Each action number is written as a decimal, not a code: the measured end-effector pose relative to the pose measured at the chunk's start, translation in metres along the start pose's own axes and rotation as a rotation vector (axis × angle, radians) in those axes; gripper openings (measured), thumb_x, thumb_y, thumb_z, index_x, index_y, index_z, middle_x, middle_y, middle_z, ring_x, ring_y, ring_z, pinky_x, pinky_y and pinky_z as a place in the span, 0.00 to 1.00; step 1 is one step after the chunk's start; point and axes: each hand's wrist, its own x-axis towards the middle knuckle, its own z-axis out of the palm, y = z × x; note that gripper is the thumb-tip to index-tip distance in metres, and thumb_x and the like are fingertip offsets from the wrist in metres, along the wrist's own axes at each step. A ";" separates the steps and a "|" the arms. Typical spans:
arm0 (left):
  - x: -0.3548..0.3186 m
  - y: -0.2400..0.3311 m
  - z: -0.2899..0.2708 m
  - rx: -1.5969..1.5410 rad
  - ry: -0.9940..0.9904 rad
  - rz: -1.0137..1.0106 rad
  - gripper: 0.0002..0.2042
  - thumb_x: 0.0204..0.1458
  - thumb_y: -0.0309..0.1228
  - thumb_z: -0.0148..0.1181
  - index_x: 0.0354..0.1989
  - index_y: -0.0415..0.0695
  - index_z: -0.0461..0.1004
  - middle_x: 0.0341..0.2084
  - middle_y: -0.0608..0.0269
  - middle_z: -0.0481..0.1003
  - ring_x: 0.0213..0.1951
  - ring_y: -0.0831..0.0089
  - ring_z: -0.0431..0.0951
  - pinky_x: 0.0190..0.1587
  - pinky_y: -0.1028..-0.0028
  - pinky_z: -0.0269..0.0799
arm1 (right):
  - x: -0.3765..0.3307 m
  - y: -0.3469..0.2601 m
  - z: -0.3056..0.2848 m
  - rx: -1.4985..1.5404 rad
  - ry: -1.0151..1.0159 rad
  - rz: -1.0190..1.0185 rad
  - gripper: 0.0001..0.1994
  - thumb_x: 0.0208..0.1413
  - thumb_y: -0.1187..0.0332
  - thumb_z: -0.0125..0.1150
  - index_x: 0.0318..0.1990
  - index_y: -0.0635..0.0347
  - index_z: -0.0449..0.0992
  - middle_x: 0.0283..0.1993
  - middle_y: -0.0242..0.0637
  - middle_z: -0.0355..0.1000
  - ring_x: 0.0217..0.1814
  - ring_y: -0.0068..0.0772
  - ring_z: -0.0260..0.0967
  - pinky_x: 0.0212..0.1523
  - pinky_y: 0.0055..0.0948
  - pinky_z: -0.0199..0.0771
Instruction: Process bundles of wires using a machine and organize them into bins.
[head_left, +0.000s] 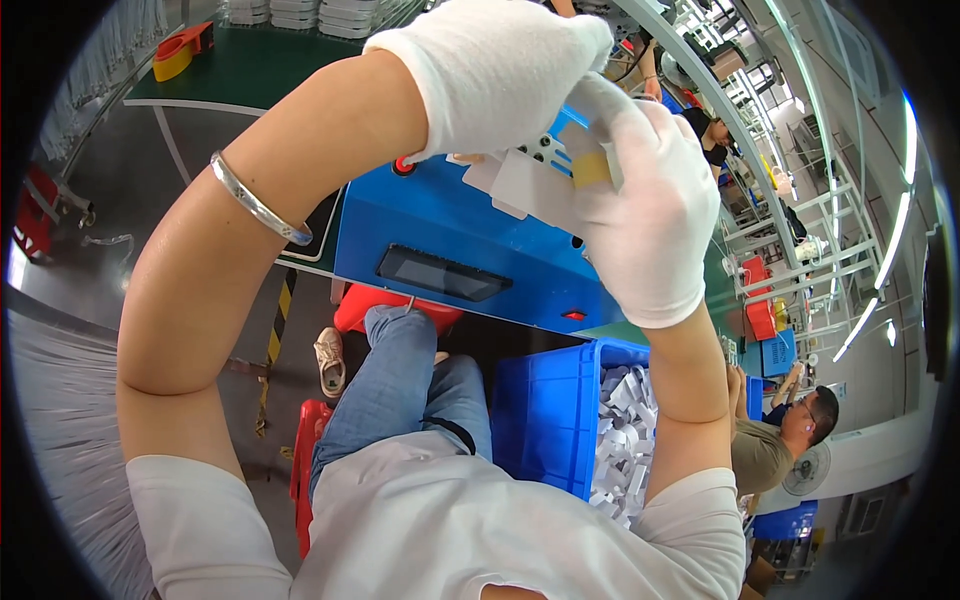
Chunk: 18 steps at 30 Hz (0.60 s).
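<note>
Both my hands wear white gloves and meet above a blue machine [400, 220]. My left hand [490, 80] reaches across from the left, its back toward me and its fingertips hidden near the right hand. My right hand [655, 205] is closed, with the fingers curled over at the top. A yellow band [591, 169] shows at its inner side; what it belongs to is unclear. Beside that, white flat pieces [535, 188] lie over the machine, next to a metal plate with dark holes [542, 150]. Whether either hand touches them is hard to see.
A blue bin [545, 415] of white pieces [625, 440] stands by my right side. The machine has a dark display [445, 272] and a red button [404, 166]. A green table [235, 70] bears a tape dispenser [180, 52]. Another person [770, 450] sits at right.
</note>
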 end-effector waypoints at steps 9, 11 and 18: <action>0.002 -0.004 0.004 -0.032 0.050 0.079 0.09 0.48 0.27 0.55 0.35 0.36 0.66 0.23 0.46 0.75 0.30 0.51 0.78 0.34 0.63 0.73 | 0.007 0.000 -0.005 -0.031 -0.060 0.037 0.16 0.39 0.78 0.62 0.40 0.60 0.76 0.32 0.37 0.71 0.36 0.38 0.70 0.37 0.32 0.70; 0.004 -0.002 0.001 -0.053 -0.002 0.056 0.09 0.47 0.27 0.55 0.35 0.36 0.66 0.23 0.46 0.75 0.29 0.51 0.78 0.33 0.62 0.73 | 0.008 0.001 -0.005 -0.011 -0.046 0.054 0.12 0.41 0.78 0.60 0.38 0.60 0.75 0.32 0.38 0.72 0.34 0.39 0.71 0.36 0.32 0.71; -0.001 -0.006 0.008 -0.043 0.024 0.036 0.09 0.49 0.27 0.54 0.35 0.37 0.65 0.21 0.47 0.75 0.28 0.52 0.78 0.32 0.62 0.73 | 0.024 0.008 -0.038 0.104 -0.349 0.317 0.09 0.49 0.79 0.56 0.38 0.61 0.75 0.35 0.38 0.74 0.35 0.28 0.74 0.39 0.25 0.71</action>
